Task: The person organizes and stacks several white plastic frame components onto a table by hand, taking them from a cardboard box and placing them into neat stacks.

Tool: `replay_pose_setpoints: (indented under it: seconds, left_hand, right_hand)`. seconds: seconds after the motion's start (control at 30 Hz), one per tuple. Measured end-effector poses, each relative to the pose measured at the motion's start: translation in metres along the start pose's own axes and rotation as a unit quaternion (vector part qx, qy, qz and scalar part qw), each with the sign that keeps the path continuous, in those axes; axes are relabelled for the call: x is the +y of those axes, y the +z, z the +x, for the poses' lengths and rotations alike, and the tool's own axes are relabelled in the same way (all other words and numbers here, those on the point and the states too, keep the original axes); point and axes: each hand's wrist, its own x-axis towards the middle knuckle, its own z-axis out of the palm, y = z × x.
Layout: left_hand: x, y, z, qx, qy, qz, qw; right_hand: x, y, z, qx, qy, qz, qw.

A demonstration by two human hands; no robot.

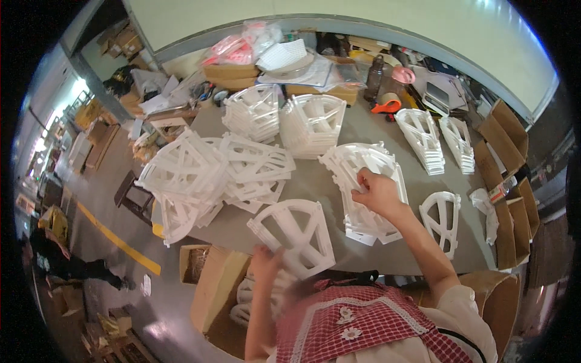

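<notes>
White plastic, fan-shaped frames cover much of the desk (375,124). My hands are apart. The right hand (380,192) is over a nested pile (361,213) right of the middle, thumb and fingers curled close at its upper part; I can't tell whether they grip a piece. My left hand (264,264) is blurred at the lower left edge of a single frame (298,240) by the near edge; whether it clamps that, I can't tell either.

I'd judge the stacking partway along. Two back stacks (311,127) and two right-hand stacks (422,142) look done. What seems left is the untidy heap (187,169) on my left, its frames lying crossed, and one lone frame (442,225) at right. More white pieces show in the cardboard box (221,284) by my left forearm.
</notes>
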Motion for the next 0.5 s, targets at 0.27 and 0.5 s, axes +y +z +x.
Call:
replay_pose_setpoints:
  seconds: [0.27, 0.5]
  left_hand:
    - [0.058, -0.004, -0.041, 0.021, -0.052, -0.040, 0.998]
    - [-0.023, 0.015, -0.046, 0.044, -0.053, -0.076, 0.995]
  right_hand:
    - [-0.114, 0.063, -0.047, 0.023, -0.255, -0.011, 0.967]
    - [-0.115, 0.173, -0.054, -0.112, -0.306, -0.076, 0.942]
